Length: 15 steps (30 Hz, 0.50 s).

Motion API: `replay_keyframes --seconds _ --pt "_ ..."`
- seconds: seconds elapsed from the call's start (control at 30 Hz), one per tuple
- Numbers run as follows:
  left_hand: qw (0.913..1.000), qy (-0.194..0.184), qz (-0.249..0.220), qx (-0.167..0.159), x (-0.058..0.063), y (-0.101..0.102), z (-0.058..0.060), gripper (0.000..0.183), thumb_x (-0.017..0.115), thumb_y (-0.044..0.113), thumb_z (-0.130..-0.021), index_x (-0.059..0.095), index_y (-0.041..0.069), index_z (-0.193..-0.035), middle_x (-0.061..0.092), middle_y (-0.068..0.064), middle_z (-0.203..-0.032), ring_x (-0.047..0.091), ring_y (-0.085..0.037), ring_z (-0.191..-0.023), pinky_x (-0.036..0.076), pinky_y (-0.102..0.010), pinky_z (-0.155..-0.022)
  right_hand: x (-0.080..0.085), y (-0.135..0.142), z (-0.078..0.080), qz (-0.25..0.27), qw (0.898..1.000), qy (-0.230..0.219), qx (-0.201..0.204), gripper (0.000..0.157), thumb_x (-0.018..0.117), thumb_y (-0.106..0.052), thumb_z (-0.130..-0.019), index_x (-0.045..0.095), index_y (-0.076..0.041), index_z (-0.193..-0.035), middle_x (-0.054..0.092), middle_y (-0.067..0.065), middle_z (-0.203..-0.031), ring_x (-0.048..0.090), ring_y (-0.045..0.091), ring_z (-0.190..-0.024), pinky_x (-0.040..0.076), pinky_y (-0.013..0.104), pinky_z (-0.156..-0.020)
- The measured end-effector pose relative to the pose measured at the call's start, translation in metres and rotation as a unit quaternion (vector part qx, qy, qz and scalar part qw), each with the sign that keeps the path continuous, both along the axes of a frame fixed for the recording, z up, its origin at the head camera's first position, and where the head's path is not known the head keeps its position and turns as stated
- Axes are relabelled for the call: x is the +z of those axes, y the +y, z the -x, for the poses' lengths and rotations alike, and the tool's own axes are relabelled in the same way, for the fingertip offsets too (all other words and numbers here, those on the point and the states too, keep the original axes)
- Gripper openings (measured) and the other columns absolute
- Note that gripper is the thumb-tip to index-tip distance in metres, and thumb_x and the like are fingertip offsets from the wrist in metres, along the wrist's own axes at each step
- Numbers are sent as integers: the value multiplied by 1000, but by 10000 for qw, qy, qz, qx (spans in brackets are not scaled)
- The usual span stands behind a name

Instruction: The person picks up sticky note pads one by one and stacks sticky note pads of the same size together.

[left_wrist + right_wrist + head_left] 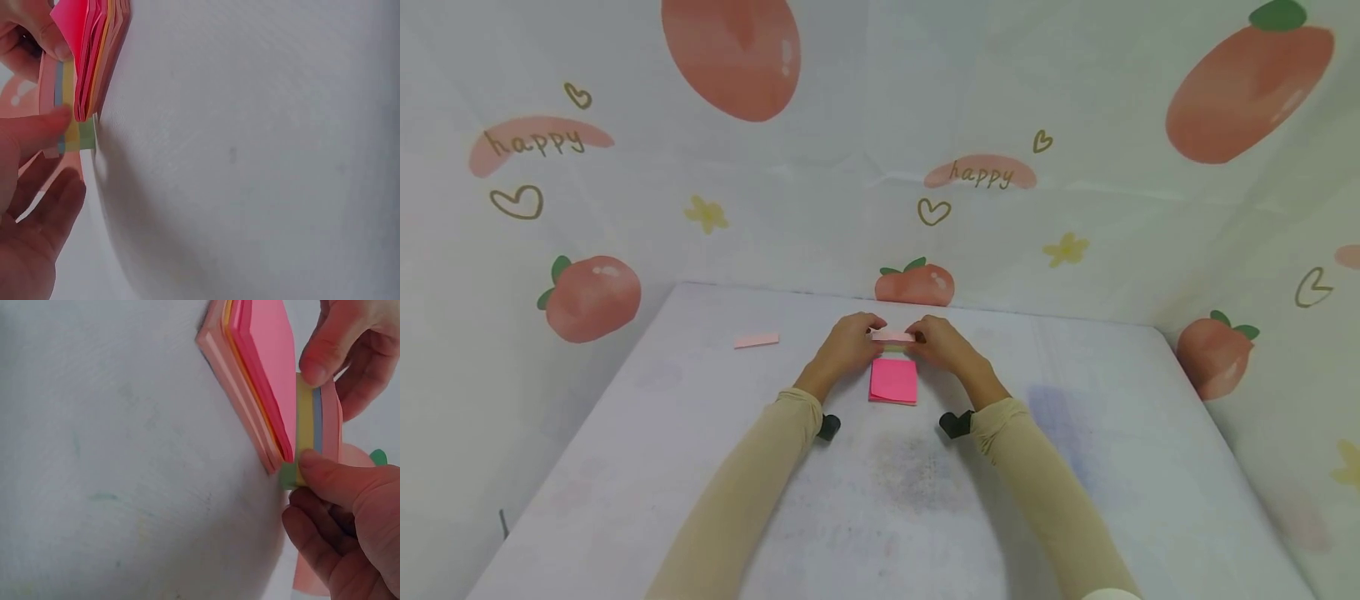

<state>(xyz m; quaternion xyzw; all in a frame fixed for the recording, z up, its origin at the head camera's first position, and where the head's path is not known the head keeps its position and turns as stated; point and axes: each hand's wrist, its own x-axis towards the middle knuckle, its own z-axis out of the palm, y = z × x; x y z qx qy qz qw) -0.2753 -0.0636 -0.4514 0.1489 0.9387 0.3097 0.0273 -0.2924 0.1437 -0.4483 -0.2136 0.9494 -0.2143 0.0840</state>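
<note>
A small stack of coloured paper strips (892,337), banded pink, blue, yellow and green in the wrist views, stands on its long edge at the middle back of the table. My left hand (850,343) pinches its left end and my right hand (942,343) its right end. In the left wrist view, my left thumb (50,128) presses the yellow and blue bands. My right thumb (328,478) lies over the bands in the right wrist view. Just in front of the strips lies a square pad of sticky notes (895,381), bright pink on top, with orange and pale pink layers beneath.
A single pale pink strip (756,341) lies on the white table (700,467), left of my left hand. Behind the table hangs a white cloth (820,192) printed with fruit and hearts. Black pieces (956,425) stick out at both wrists.
</note>
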Motion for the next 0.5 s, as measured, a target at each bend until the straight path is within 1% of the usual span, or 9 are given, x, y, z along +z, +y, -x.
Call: replay_keyframes --seconds 0.17,0.3,0.4,0.5 --pt "9969 578 534 8 1 -3 -4 50 73 29 -95 60 12 -140 58 -10 -142 53 -31 -127 49 -44 -107 -1 0 0 7 9999 78 70 29 73 -14 -94 73 -1 -120 69 12 -102 59 21 -91 53 34 -84" --pt "9933 850 785 67 3 -5 -7 68 72 41 -94 46 14 -151 48 -12 -153 45 -33 -139 45 -50 -113 1 1 -1 89 9999 44 49 28 73 -14 -94 73 -1 -119 69 12 -102 59 21 -91 53 34 -84" --pt "9893 984 1073 112 3 -7 -7 84 70 52 -93 32 17 -159 37 -13 -162 36 -37 -149 36 -54 -120 2 1 -1 109 9999 14 46 27 73 -15 -94 74 -3 -118 68 11 -101 58 21 -90 51 33 -82" --pt "9827 997 1552 166 3 -12 -8 97 64 65 -91 17 23 -164 22 -10 -169 22 -39 -156 23 -56 -126 2 0 -2 94 9999 -36 43 28 72 -15 -95 73 -3 -119 68 11 -102 57 21 -91 50 32 -82"
